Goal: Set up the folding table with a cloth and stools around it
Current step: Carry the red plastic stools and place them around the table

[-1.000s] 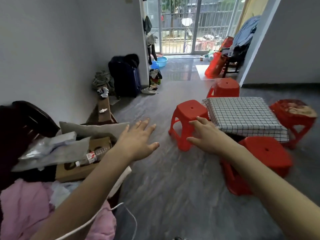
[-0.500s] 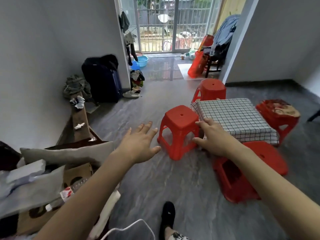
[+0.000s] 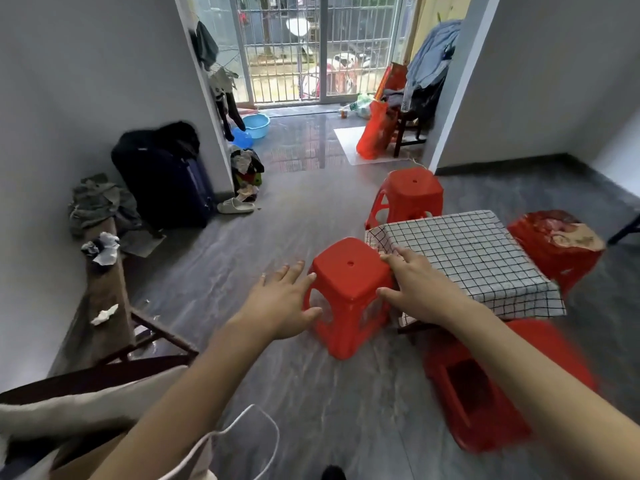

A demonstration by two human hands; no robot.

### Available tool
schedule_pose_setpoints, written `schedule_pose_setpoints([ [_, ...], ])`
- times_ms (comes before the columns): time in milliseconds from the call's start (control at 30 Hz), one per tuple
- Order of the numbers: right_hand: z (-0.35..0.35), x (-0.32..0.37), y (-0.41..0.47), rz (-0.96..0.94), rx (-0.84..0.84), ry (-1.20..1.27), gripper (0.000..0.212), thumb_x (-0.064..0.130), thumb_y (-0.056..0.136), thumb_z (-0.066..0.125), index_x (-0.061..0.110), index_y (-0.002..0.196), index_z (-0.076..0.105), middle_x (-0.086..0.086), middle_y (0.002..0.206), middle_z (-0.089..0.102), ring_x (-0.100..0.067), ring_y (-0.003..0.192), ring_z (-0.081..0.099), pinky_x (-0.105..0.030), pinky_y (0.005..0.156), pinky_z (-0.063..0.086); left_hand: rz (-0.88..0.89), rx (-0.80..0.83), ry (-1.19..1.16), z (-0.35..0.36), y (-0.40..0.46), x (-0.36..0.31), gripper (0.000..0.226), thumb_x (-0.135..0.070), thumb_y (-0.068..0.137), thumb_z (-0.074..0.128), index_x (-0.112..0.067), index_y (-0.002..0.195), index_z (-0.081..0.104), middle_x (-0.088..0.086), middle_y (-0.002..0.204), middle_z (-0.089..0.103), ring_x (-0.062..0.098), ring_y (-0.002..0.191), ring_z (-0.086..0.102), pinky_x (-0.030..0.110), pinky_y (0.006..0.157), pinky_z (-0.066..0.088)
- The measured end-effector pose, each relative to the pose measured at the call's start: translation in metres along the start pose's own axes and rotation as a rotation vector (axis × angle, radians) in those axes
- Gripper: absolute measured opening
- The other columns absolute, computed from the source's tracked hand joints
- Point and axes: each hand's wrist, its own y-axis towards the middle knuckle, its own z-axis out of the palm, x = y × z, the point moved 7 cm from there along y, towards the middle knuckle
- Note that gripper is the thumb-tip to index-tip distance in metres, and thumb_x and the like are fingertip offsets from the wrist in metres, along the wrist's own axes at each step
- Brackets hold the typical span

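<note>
Stools ring the folding table (image 3: pixel 460 258), my landmark, which stands low under a black-and-white checked cloth (image 3: pixel 485 271). From the head camera I see my left hand (image 3: pixel 280 303) and right hand (image 3: pixel 415 285) reaching to either side of the red plastic stool (image 3: pixel 349 289) at the table's left edge, fingers spread and straight; whether they touch it I cannot tell. Another red stool (image 3: pixel 408 195) sits beyond the table, a worn one (image 3: pixel 557 244) to its right, a blurred one (image 3: pixel 502 389) on its near side.
</note>
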Motion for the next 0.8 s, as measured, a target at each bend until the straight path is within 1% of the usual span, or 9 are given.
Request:
schedule_pose_setpoints([
  [167, -0.007, -0.019, 0.047, 0.036, 0.014, 0.008, 0.073, 0.048, 0.09, 0.059, 0.021, 0.151, 0.029, -0.008, 0.16, 0.018, -0.026, 0.145, 0.02, -0.043, 0.113, 0.028, 0.025, 0.014, 0.01, -0.018, 0.061, 0.008, 0.073, -0.058, 0.096, 0.038, -0.028, 0.156, 0.009, -0.002, 0.164, -0.006, 0.02, 0.151, 0.0, 0.049, 0.121, 0.008],
  [433, -0.003, -0.032, 0.115, 0.125, 0.033, 0.023, 0.072, 0.049, 0.091, 0.057, 0.021, 0.151, 0.028, -0.007, 0.161, 0.014, -0.023, 0.147, 0.014, -0.044, 0.114, 0.026, 0.147, 0.05, 0.033, -0.033, 0.161, 0.024, 0.073, -0.059, 0.096, 0.038, -0.03, 0.156, 0.009, -0.003, 0.164, -0.007, 0.02, 0.151, 0.0, 0.049, 0.121, 0.008],
  [533, -0.001, -0.034, 0.149, 0.186, 0.053, 0.029, 0.07, 0.048, 0.091, 0.057, 0.023, 0.15, 0.029, -0.008, 0.16, 0.015, -0.024, 0.146, 0.016, -0.044, 0.115, 0.027, 0.225, 0.035, 0.013, -0.046, 0.207, 0.034, 0.073, -0.058, 0.096, 0.04, -0.029, 0.156, 0.012, -0.003, 0.164, -0.005, 0.021, 0.151, 0.002, 0.05, 0.121, 0.01],
  [600, -0.006, -0.036, 0.179, 0.24, 0.044, 0.054, 0.069, 0.047, 0.092, 0.057, 0.023, 0.15, 0.029, -0.008, 0.16, 0.015, -0.025, 0.146, 0.017, -0.043, 0.115, 0.025, 0.301, -0.017, -0.019, -0.064, 0.24, 0.041, 0.07, -0.056, 0.096, 0.042, -0.028, 0.155, 0.017, -0.002, 0.164, -0.002, 0.021, 0.15, 0.007, 0.049, 0.121, 0.011],
  [700, -0.018, -0.04, 0.225, 0.348, -0.02, 0.116, 0.069, 0.045, 0.092, 0.057, 0.021, 0.151, 0.029, -0.007, 0.161, 0.012, -0.023, 0.148, 0.012, -0.042, 0.117, 0.021, 0.434, -0.085, -0.025, -0.095, 0.29, 0.055, 0.064, -0.052, 0.096, 0.043, -0.029, 0.152, 0.024, -0.002, 0.164, 0.003, 0.021, 0.15, 0.011, 0.047, 0.121, 0.01],
  [800, -0.02, -0.041, 0.263, 0.46, -0.04, 0.175, 0.07, 0.045, 0.092, 0.057, 0.022, 0.151, 0.027, -0.007, 0.162, 0.011, -0.022, 0.149, 0.009, -0.041, 0.118, 0.016, 0.521, -0.072, -0.001, -0.115, 0.342, 0.08, 0.064, -0.053, 0.096, 0.042, -0.03, 0.152, 0.023, -0.002, 0.164, 0.003, 0.022, 0.15, 0.01, 0.046, 0.121, 0.01],
])
